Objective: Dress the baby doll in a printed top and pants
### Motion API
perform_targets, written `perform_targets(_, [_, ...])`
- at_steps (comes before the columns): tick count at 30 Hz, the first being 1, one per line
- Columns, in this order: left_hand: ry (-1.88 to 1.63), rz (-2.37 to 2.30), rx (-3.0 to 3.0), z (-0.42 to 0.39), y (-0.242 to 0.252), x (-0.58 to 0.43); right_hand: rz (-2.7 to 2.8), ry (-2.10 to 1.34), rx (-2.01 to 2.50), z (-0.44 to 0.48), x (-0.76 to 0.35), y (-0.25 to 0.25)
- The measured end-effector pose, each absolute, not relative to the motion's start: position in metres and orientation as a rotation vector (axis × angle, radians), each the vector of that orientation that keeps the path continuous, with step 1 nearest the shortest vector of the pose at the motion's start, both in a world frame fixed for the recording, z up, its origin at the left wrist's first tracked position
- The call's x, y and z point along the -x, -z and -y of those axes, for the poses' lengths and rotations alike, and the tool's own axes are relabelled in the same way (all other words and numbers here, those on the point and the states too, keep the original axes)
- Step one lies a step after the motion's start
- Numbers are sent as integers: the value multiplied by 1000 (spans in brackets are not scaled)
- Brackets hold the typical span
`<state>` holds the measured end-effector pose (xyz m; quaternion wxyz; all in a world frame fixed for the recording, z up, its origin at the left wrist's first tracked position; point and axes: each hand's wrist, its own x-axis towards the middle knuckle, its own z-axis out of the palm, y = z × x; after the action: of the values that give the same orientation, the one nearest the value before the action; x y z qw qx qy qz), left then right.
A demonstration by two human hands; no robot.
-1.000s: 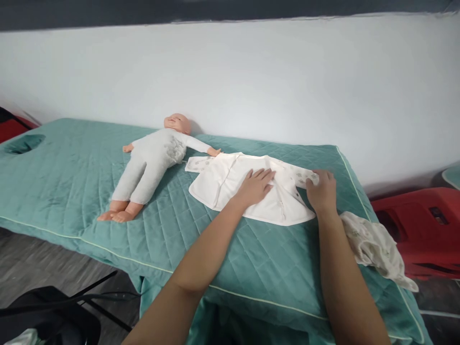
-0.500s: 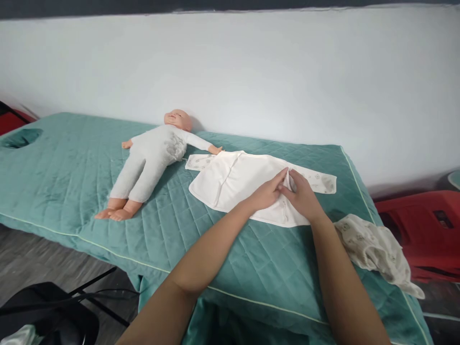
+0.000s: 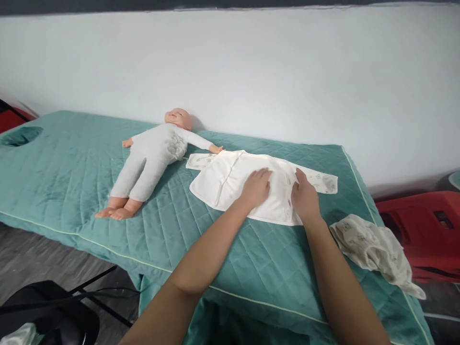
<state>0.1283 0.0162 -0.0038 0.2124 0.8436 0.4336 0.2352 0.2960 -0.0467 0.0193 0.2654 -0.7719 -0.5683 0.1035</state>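
So you're resting your left hand on the middle of the white baby top, fingers loosely together and nothing pinched, while your right hand is curling at the sleeve side, and I can't tell if it's pinching any fabric. The top's lying face-up-ish on the green quilted massage bench, sleeves stretching out both ways. A baby doll is lying to its left, and a crumpled printed garment is sitting near the right edge.
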Motion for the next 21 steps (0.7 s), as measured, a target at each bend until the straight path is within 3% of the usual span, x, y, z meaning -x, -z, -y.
perform_targets(6, [-480, -1826, -2356, -41, -2, -89, 1635, -127, 1941, 46, -295, -14])
perform_targets(11, [-507, -1985, -2417, -39, -8, -85, 1744, 103, 1674, 54, -279, -19])
perform_targets(16, [-582, -1956, -2375, -40, -8, -90, 1865, -152, 1512, 62, -230, -16])
perform_targets(21, [-587, -1885, -2339, -45, -3, -91, 1884, -270, 1901, 26, -206, -1])
